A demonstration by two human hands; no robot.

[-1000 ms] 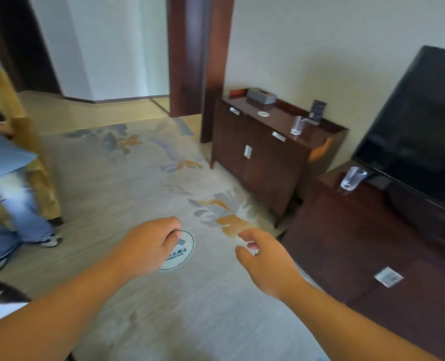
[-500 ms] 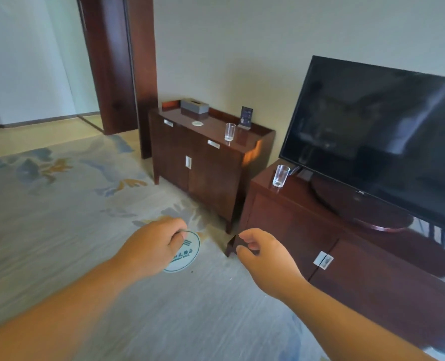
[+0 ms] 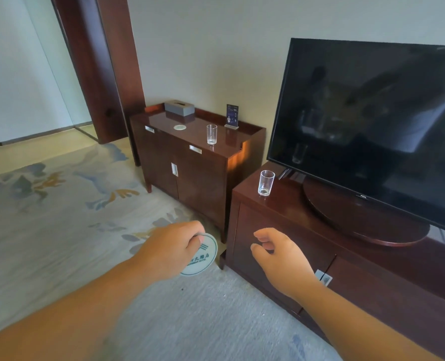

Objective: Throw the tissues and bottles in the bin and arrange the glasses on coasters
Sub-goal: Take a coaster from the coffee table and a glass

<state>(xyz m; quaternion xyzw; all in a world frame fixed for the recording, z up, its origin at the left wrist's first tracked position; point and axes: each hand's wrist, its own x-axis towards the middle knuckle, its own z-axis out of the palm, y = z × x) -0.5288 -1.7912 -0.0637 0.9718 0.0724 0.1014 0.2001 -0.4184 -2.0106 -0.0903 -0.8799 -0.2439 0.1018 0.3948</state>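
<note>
**Coaster in hand, two glasses on the cabinets**

Since half a second ago the view has swung right and closer to the furniture, so the two cabinets and the television now fill the right of the frame; both hands have kept their pose. The left hand (image 3: 170, 250), lower centre, is closed around a round white coaster (image 3: 203, 256) with green print, held above the carpet (image 3: 60, 217). The right hand (image 3: 281, 256), just right of it, holds nothing, its fingers loosely curled and its thumb apart from them.

One empty glass (image 3: 266, 182) stands upright on the near corner of the low TV cabinet (image 3: 294, 243), in front of the television (image 3: 372, 121). A second glass (image 3: 211, 134) stands on the taller side cabinet (image 3: 190, 178), centre frame. To its left on the same top lies a second coaster (image 3: 180, 127), apart from the glass, with a grey tissue box (image 3: 179, 108) behind it and a small card stand (image 3: 232, 116) at the back right.
</note>
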